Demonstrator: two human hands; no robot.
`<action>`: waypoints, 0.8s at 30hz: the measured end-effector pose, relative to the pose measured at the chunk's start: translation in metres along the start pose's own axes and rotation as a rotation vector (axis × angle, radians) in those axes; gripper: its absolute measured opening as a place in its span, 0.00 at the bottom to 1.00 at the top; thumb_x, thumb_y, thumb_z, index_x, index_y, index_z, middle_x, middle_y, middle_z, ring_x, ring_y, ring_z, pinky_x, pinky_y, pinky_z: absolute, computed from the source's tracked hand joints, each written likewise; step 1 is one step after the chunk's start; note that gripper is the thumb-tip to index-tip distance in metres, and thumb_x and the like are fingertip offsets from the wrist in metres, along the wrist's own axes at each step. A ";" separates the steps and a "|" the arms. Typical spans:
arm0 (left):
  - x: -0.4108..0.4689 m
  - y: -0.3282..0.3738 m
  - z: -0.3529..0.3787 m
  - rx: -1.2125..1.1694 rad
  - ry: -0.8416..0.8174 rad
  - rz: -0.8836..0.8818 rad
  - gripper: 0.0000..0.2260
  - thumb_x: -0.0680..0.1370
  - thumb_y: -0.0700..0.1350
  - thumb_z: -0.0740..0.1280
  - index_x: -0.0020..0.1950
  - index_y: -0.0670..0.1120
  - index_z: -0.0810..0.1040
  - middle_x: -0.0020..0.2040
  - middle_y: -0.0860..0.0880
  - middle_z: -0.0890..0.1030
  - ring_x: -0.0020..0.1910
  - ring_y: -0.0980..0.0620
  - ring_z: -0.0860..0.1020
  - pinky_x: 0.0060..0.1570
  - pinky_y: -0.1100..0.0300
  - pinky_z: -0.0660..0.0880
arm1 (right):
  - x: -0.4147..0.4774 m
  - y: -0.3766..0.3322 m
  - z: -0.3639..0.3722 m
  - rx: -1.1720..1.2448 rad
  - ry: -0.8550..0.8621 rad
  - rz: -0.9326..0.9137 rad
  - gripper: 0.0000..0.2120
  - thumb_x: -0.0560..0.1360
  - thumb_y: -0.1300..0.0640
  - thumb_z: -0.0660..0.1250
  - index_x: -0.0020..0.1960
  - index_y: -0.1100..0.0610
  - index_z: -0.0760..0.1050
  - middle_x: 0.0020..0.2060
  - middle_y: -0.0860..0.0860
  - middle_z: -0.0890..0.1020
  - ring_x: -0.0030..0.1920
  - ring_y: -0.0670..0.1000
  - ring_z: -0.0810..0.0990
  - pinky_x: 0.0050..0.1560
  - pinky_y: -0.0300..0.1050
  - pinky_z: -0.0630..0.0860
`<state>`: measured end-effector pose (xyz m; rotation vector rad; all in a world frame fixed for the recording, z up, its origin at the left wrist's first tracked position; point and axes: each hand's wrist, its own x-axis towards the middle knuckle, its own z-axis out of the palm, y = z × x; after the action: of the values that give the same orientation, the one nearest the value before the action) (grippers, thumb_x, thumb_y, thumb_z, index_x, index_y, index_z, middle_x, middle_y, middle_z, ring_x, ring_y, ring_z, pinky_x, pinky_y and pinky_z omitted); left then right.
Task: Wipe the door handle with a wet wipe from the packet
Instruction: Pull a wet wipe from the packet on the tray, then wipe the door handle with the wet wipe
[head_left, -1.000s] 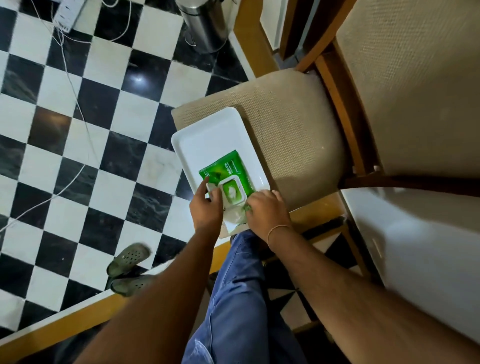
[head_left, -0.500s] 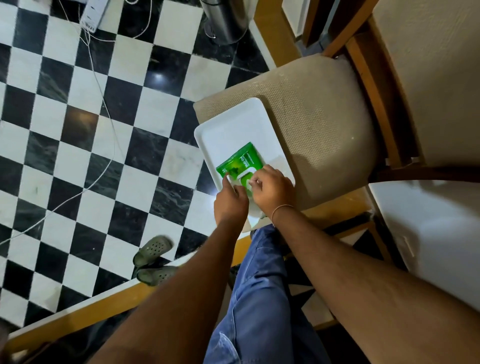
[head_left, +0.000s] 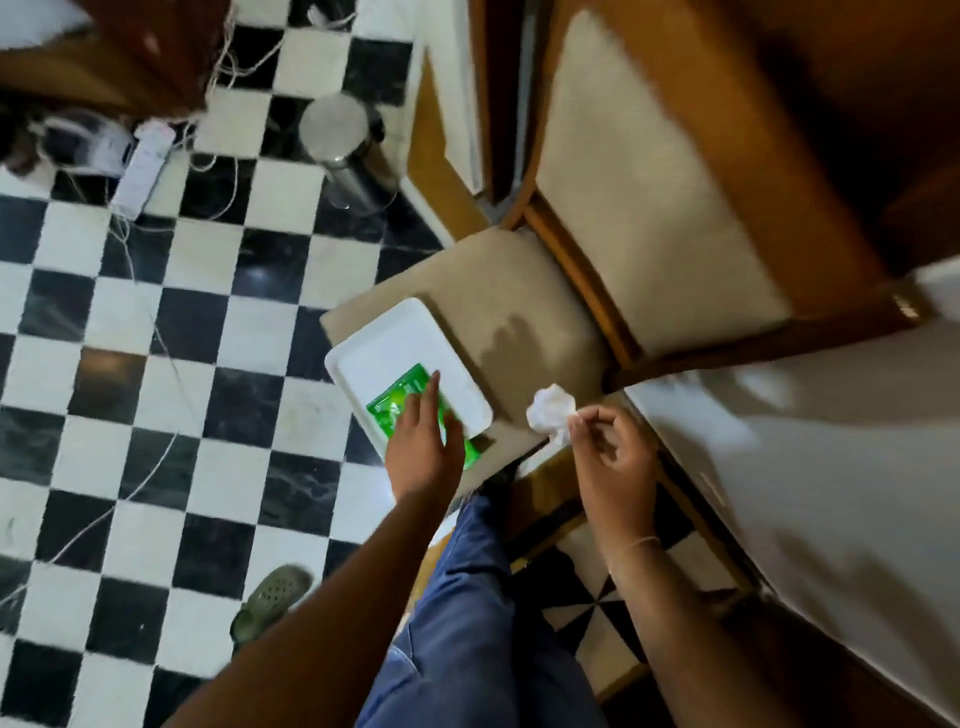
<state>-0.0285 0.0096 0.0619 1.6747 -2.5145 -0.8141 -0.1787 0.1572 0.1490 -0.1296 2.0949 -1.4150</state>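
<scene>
Right hand (head_left: 613, 457) pinches crumpled wet wipe (head_left: 550, 415), just right of white tray (head_left: 395, 338) on chair seat. Left hand (head_left: 423, 447) flat, fingers spread, pressing green packet (head_left: 400, 400) on tray. Door handle not visible. Advice: keep pinch firm, unfold wipe before wiping.

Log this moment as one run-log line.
stage: wipe pulled | right hand: pinching white wet wipe | left hand: flat on green wipes packet | packet: on white tray | door handle: not in view

Checkered floor (head_left: 156, 364); cushioned wooden chair (head_left: 519, 291).
</scene>
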 end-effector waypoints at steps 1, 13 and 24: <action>-0.009 0.025 -0.009 -0.094 -0.024 0.156 0.23 0.84 0.47 0.64 0.80 0.56 0.72 0.69 0.48 0.81 0.59 0.42 0.85 0.52 0.47 0.83 | -0.011 -0.009 -0.020 0.016 0.034 0.027 0.02 0.83 0.65 0.71 0.55 0.63 0.81 0.49 0.51 0.87 0.51 0.44 0.87 0.52 0.33 0.85; -0.162 0.335 -0.071 -0.551 -0.987 0.775 0.06 0.77 0.40 0.77 0.48 0.49 0.84 0.59 0.44 0.88 0.61 0.59 0.85 0.64 0.55 0.81 | -0.167 -0.072 -0.275 0.024 0.657 -0.056 0.18 0.78 0.67 0.76 0.52 0.43 0.82 0.51 0.40 0.87 0.51 0.41 0.86 0.49 0.32 0.83; -0.377 0.430 -0.086 -0.243 -1.611 0.843 0.14 0.81 0.39 0.76 0.66 0.43 0.84 0.57 0.40 0.90 0.58 0.39 0.89 0.62 0.42 0.85 | -0.336 -0.055 -0.397 0.110 1.244 -0.072 0.15 0.81 0.67 0.73 0.46 0.46 0.84 0.44 0.44 0.89 0.47 0.44 0.88 0.48 0.38 0.84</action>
<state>-0.2116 0.4255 0.4202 -0.6517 -2.8742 -2.6682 -0.1273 0.5896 0.4383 0.9642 2.9146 -1.8974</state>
